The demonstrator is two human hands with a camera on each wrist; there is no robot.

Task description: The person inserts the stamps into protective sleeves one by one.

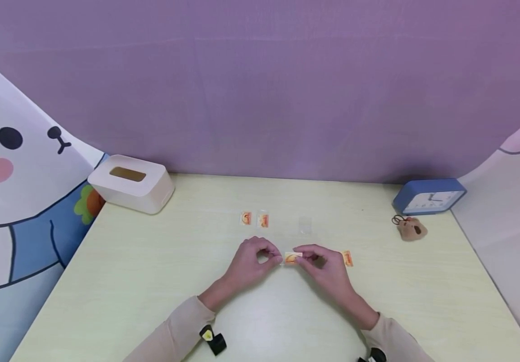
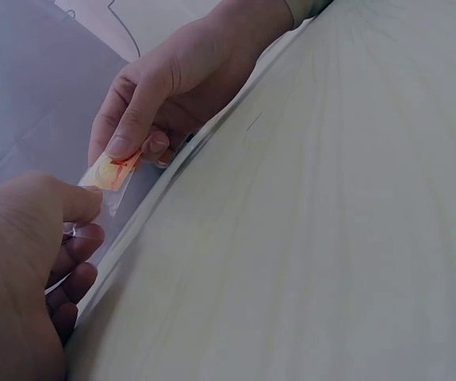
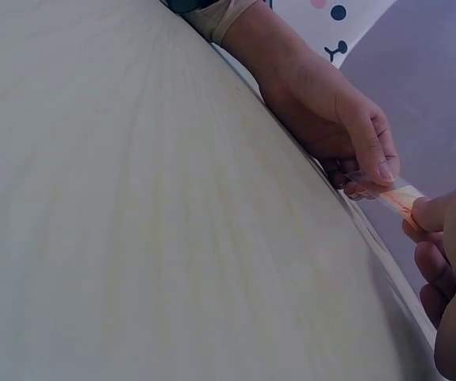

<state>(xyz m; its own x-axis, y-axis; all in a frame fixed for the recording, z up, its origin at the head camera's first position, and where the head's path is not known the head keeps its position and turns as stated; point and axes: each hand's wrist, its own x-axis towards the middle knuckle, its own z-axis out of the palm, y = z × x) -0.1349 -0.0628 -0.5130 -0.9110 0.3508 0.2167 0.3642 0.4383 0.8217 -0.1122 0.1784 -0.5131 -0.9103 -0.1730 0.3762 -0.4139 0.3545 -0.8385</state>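
Observation:
Between the two hands is a small orange and white card (image 1: 292,258). The right hand (image 1: 327,271) pinches its right end between thumb and index finger. At the other side, the left hand (image 1: 251,262) pinches a clear plastic sleeve (image 2: 110,208), and the card lies at least partly within or against it. In the right wrist view the orange card (image 3: 406,198) spans from the sleeve to the right thumb. How deep the card sits in the sleeve is hard to tell.
Two sleeved orange cards (image 1: 245,217) (image 1: 263,220) lie beyond the left hand. A clear sleeve (image 1: 305,225) lies beyond the right hand, an orange card (image 1: 347,258) beside it. A white tissue box (image 1: 133,183) stands back left; a blue clock (image 1: 430,196) and brown pouch (image 1: 412,229) are at right.

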